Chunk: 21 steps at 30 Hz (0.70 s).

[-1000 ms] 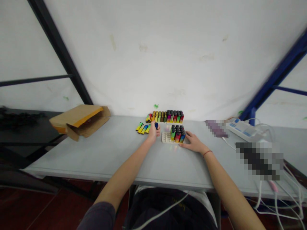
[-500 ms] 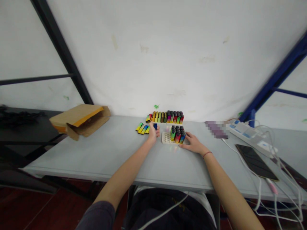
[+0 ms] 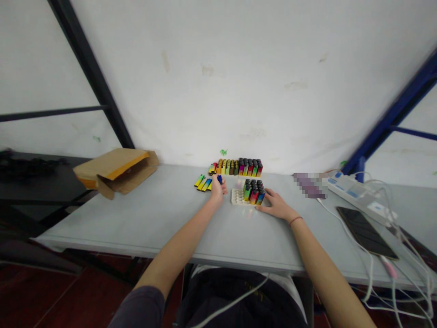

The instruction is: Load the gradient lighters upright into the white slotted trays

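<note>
My left hand is closed around a blue lighter, mostly hidden by the fingers. Just left of it, several yellow, green and blue lighters lie flat on the table. A white holed tray is in front of me, its right part filled with upright multicoloured lighters with black tops. Bare holes show in its left part. My right hand grips the tray's right end, thumb at the front corner and fingers along the side.
Behind stand rows of lighters, some black-topped, others yellowish. An open cardboard box sits at the left. On the right are a dark phone, a power strip and tangled white cables. A wall closes off the back.
The view has shifted very slightly. My left hand has turned a little with the blue lighter in it; my right hand stays at the tray.
</note>
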Motion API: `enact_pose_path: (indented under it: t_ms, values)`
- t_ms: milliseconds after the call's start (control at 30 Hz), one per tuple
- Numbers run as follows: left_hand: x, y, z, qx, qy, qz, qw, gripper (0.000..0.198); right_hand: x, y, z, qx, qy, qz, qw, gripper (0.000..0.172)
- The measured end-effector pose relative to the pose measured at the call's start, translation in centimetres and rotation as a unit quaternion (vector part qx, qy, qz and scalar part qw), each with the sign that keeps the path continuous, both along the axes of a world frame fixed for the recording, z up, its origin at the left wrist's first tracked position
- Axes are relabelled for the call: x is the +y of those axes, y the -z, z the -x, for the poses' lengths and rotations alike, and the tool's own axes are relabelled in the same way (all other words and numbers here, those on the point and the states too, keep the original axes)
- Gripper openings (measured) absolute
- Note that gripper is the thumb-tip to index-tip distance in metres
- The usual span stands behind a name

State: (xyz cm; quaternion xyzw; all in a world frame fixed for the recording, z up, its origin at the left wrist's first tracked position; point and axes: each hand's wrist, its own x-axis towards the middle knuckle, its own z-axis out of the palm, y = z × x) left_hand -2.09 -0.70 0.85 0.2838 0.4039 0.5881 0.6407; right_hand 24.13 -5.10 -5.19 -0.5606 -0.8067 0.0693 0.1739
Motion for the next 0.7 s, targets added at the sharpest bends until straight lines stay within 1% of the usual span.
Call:
enact_pose_path:
  t_ms: [200,367,500,567,633,700]
  values:
    - [-0.18,-0.25,0.03,-0.008,0.011,0.012,1.0,0.051,-0.07,-0.13,0.08,-0.006,-0.002,0.002,1.0,0.075]
    - [0.05,-0.32,0.19,-0.006,0.03,0.017,0.999,0.047,-0.01,-0.01,0.02,0.003,-0.007,-0.006,1.0,0.071]
    - [0.09,-0.18,0.27,-0.003,0.013,0.014,1.0,0.046,0.03,0.04,0.01,0.002,-0.005,-0.007,1.0,0.071]
    - [0.15,-0.09,0.19,-0.001,0.009,-0.003,1.0,0.047,0.01,0.01,0.03,0.0,-0.004,-0.005,1.0,0.071]
    - [0.19,-0.01,0.0,0.01,0.018,-0.031,0.999,0.047,-0.01,-0.05,0.05,-0.002,-0.003,-0.002,1.0,0.072]
    - [0.07,0.0,-0.22,0.048,0.026,-0.073,0.996,0.043,-0.03,-0.08,0.05,-0.003,-0.003,-0.002,1.0,0.072]
